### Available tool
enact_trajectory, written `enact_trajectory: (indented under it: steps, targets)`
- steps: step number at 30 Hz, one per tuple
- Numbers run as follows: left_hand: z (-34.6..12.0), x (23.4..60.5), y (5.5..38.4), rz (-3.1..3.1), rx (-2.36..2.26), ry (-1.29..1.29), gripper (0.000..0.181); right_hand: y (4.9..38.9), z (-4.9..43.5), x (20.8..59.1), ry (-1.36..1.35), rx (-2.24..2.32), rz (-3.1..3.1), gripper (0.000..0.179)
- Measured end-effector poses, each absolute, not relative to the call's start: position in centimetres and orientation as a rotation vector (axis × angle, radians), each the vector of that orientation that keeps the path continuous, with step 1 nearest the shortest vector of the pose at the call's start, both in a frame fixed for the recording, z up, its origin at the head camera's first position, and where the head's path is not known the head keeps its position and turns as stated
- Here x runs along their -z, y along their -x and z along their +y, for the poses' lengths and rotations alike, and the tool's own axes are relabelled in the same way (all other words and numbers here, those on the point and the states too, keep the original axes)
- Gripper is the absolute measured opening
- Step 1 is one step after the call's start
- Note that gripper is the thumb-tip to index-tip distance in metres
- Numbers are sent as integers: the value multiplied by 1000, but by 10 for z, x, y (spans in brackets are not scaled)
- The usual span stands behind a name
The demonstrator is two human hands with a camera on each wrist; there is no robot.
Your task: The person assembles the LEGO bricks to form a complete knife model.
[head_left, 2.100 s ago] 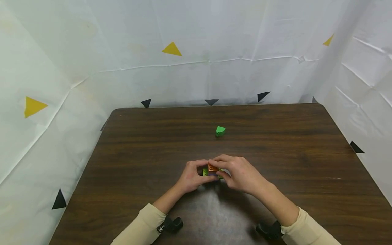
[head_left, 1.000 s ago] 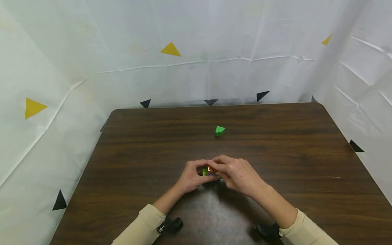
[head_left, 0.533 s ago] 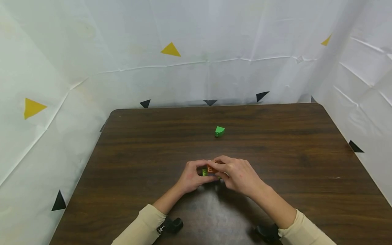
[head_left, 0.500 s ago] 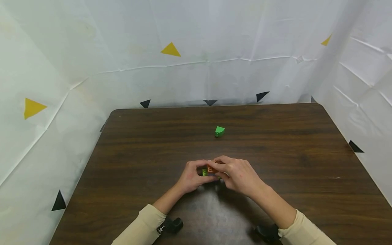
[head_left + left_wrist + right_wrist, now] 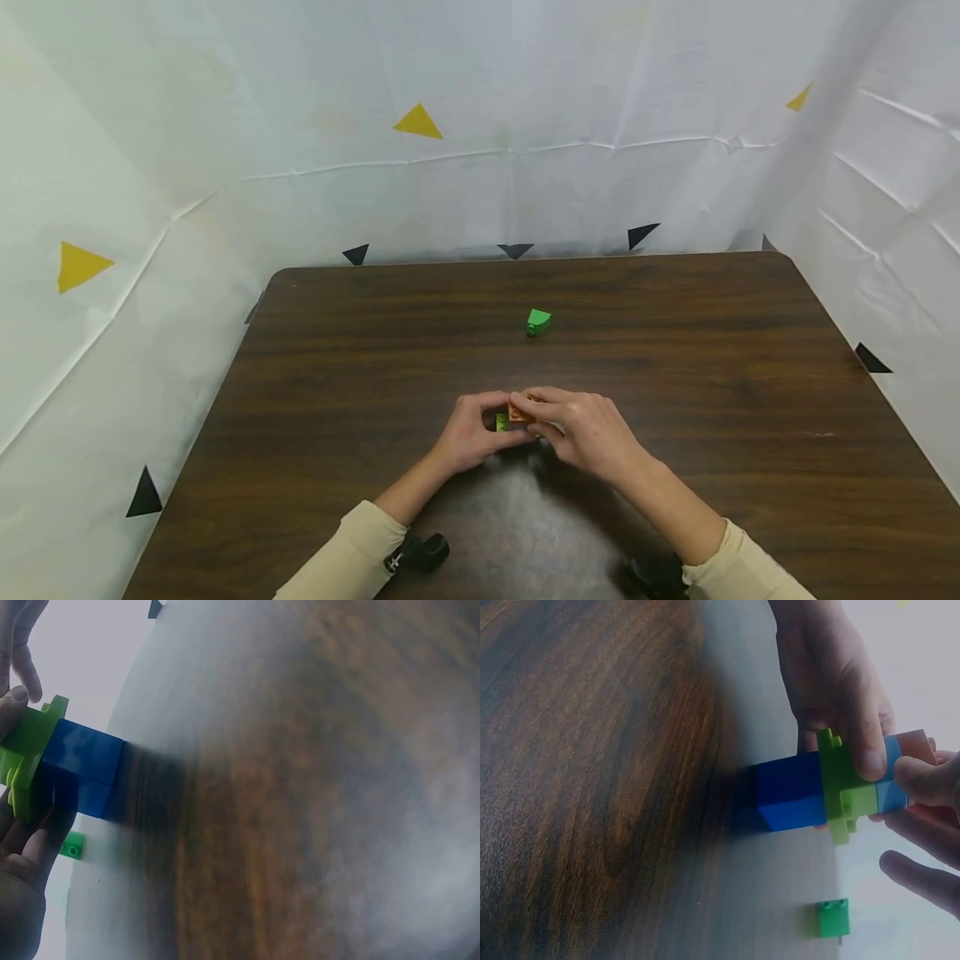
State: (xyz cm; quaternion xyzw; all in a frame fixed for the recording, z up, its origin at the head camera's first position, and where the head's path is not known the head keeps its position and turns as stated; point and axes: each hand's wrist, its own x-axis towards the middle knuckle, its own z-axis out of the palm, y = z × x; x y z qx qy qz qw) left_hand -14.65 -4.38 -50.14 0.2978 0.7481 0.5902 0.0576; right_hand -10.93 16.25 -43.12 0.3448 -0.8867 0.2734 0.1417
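Observation:
Both hands meet on a stack of toy building bricks at the table's middle. Its bottom is a dark blue brick (image 5: 789, 792), at or just over the table. Above that come studded lime green bricks (image 5: 847, 787), then a light blue brick (image 5: 891, 796) and an orange brick (image 5: 520, 412) on top. My left hand (image 5: 467, 433) grips the stack round the lime green part, thumb on the near side. With thumb and fingers my right hand (image 5: 592, 429) pinches the light blue and orange bricks at the top. In the head view, fingers hide much of the stack.
A bright green brick (image 5: 538, 321) with a curved side lies beyond the hands on the dark wooden table (image 5: 360, 350). White sheeting (image 5: 525, 75) with yellow and black triangles surrounds the table. Black wrist cameras sit below both cuffs.
The right hand's fingers have shifted slightly at the top of the stack, settling a little lower. The left hand, stack and bright green brick stay in place.

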Motion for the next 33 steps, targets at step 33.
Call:
enact_trajectory:
  steps: [33]
  targets:
    - [-44,503,147,2307,-1744,-837,32,162,192,414,-1057,-1199,-2841,31]
